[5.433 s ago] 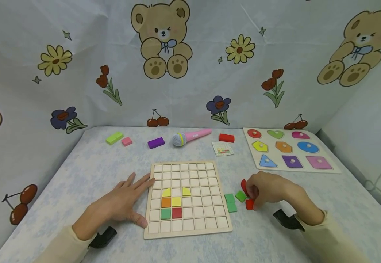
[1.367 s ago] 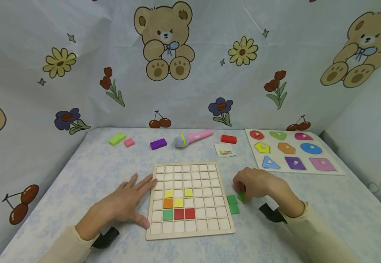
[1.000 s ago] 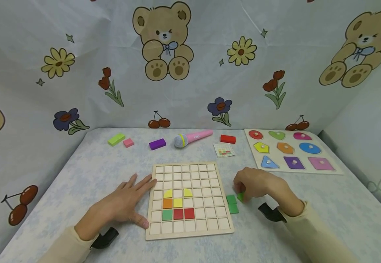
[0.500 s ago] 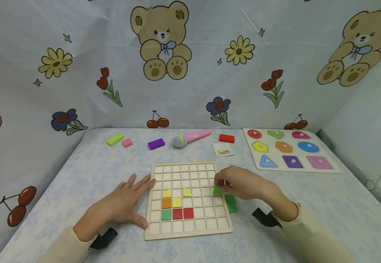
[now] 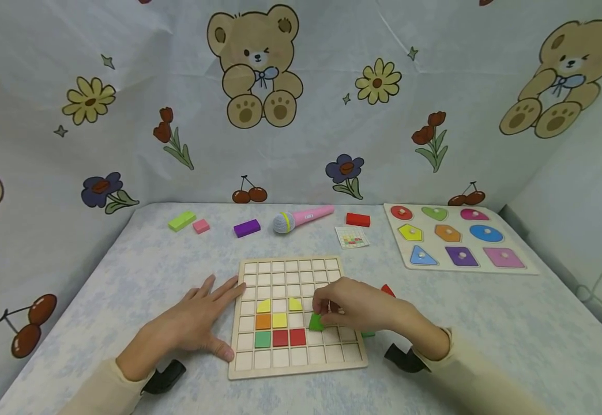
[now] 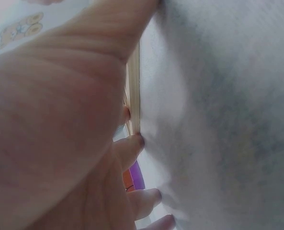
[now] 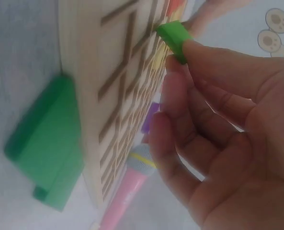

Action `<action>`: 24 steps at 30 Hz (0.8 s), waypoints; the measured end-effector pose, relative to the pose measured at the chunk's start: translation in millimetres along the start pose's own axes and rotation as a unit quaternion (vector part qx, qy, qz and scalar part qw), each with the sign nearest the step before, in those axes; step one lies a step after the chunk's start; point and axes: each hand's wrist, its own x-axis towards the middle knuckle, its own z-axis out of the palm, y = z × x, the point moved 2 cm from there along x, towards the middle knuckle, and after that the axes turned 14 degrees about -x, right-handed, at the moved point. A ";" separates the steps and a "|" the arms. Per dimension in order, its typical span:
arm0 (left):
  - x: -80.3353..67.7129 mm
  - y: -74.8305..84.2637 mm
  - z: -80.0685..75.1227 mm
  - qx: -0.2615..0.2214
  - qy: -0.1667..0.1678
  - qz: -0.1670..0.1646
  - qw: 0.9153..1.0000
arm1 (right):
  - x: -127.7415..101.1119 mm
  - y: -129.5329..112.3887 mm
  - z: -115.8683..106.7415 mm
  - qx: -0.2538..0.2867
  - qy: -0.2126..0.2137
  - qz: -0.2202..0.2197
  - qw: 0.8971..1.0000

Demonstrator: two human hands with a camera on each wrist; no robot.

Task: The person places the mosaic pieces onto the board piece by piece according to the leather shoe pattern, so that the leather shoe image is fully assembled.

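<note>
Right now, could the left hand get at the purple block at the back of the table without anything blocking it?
Probably yes. The left hand lies flat beside the grid board, holding nothing, and bare table runs from its fingertips up to the purple block. Whether the arm stretches that far is uncertain.

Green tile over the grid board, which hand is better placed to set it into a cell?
The right hand. Its fingers already pinch the green tile just above the grid board, beside the red tiles. The left hand lies flat at the board's left edge, holding nothing.
</note>
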 end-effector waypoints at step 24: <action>-0.1 1.2 -0.8 0.007 0.002 0.005 1.000 | 3.1 -11.5 7.4 -0.025 -0.002 -0.028 0.999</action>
